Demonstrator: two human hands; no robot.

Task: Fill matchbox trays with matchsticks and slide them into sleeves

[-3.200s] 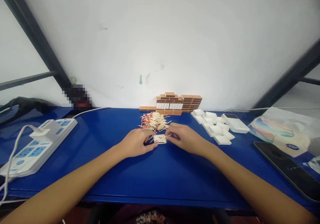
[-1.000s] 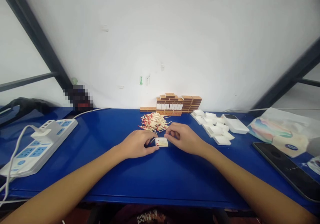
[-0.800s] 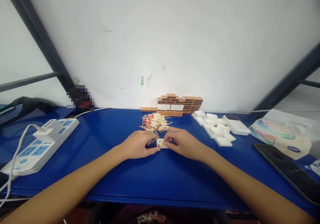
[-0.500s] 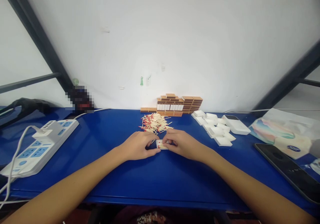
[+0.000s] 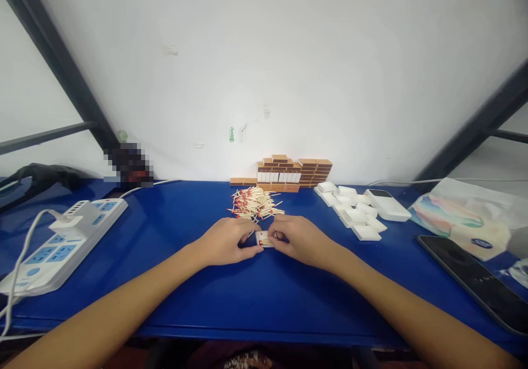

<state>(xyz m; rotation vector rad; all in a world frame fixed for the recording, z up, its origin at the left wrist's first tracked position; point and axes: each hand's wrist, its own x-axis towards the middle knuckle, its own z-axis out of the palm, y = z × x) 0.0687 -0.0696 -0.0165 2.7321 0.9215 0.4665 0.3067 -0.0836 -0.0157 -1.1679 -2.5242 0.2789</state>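
Observation:
A small white matchbox tray (image 5: 260,239) with several red-tipped matchsticks (image 5: 266,242) in it lies on the blue table between my hands. My left hand (image 5: 229,241) has its thumb and forefinger curled around the tray's left end. A matchstick seems to poke out by the left fingers. My right hand (image 5: 299,238) is closed in a pinch over the tray's right side, at the matchsticks; its fingertips partly hide them. Just beyond both hands is a loose heap of matchsticks (image 5: 253,203).
Brown matchboxes (image 5: 315,172) are stacked against the wall. Empty white trays (image 5: 355,215) lie in a cluster at right, beside a white device (image 5: 388,207) with a dark screen. A phone (image 5: 474,281) and a tissue pack (image 5: 462,223) are far right; a power strip (image 5: 78,248) is left.
The whole view has shifted slightly. My hands stay at the tray in nearly the same pose, with only small movement of the right fingers.

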